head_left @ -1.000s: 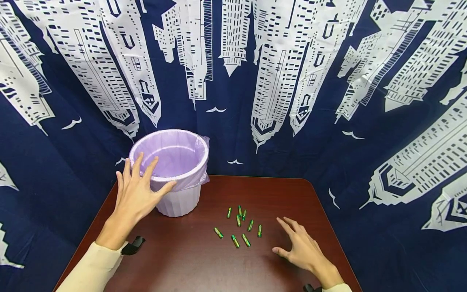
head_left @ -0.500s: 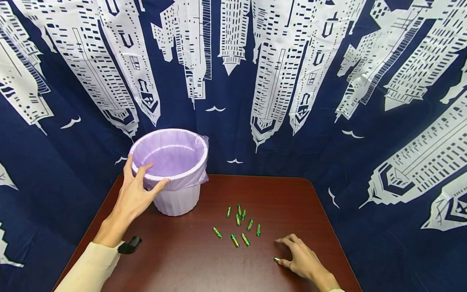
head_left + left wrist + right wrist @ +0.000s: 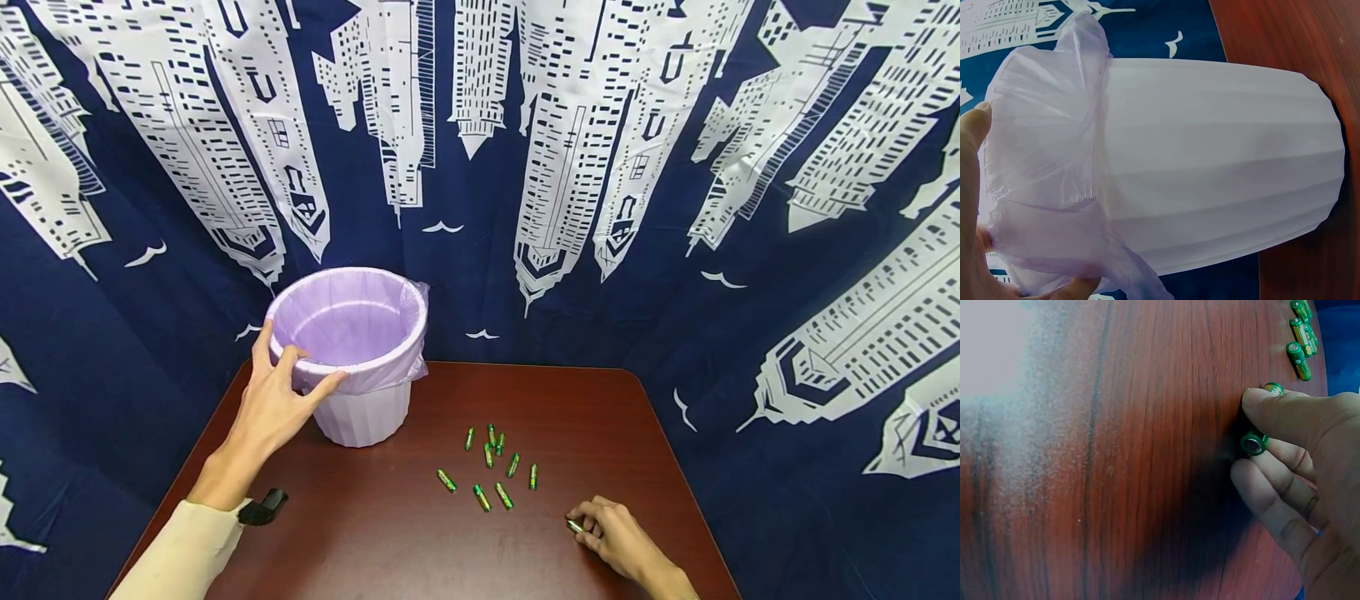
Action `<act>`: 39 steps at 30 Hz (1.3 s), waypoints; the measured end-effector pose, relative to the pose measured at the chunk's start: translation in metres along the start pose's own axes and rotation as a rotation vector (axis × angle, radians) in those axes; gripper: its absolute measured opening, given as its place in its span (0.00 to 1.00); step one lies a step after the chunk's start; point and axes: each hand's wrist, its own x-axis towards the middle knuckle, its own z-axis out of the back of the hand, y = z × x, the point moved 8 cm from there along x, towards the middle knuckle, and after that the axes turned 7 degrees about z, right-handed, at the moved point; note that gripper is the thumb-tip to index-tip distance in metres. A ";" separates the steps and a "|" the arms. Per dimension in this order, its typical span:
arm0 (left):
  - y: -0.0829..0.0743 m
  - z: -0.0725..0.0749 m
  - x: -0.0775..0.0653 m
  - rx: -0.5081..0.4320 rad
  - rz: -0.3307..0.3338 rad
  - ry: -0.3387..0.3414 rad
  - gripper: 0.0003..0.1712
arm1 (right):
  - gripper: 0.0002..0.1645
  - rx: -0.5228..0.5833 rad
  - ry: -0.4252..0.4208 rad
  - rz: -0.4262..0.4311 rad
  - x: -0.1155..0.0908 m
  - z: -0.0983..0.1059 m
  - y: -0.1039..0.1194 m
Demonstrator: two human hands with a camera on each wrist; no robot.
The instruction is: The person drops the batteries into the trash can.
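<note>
A white ribbed trash can point(image 3: 363, 417), lined with a thin purple bag point(image 3: 1041, 144), stands at the table's back left. My left hand point(image 3: 273, 404) grips its near-left rim, with fingers over the edge and the thumb on the outer side. At the right, low over the table, my right hand point(image 3: 618, 537) pinches a small green battery point(image 3: 1252, 444) between thumb and fingers. Part of this battery is hidden by the thumb. Several more green-and-yellow batteries point(image 3: 503, 496) lie loosely scattered in the middle of the table, left of my right hand.
The dark red-brown wooden table point(image 3: 390, 542) has its back edge close to a navy curtain point(image 3: 465, 267) printed with white buildings. A black strap point(image 3: 264, 507) sits on my left wrist.
My left hand has come down onto the trash can's rim and taken hold. My right hand has lowered to a battery near the right side, and its fingers have closed around it.
</note>
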 end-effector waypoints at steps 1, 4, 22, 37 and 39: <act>0.000 0.000 0.001 0.000 -0.004 -0.002 0.36 | 0.15 -0.011 -0.009 0.012 0.000 0.000 0.001; 0.000 0.002 0.001 -0.001 -0.009 0.000 0.36 | 0.15 -0.031 -0.025 0.029 0.002 0.000 0.001; 0.004 -0.002 0.003 0.005 -0.028 0.071 0.33 | 0.14 -0.054 -0.140 0.019 0.032 0.035 0.017; 0.008 0.002 0.004 -0.002 -0.059 0.045 0.35 | 0.17 -0.074 -0.204 0.032 0.084 0.075 0.049; 0.007 0.002 0.004 -0.002 -0.067 0.045 0.35 | 0.17 -0.076 -0.217 0.035 0.090 0.081 0.054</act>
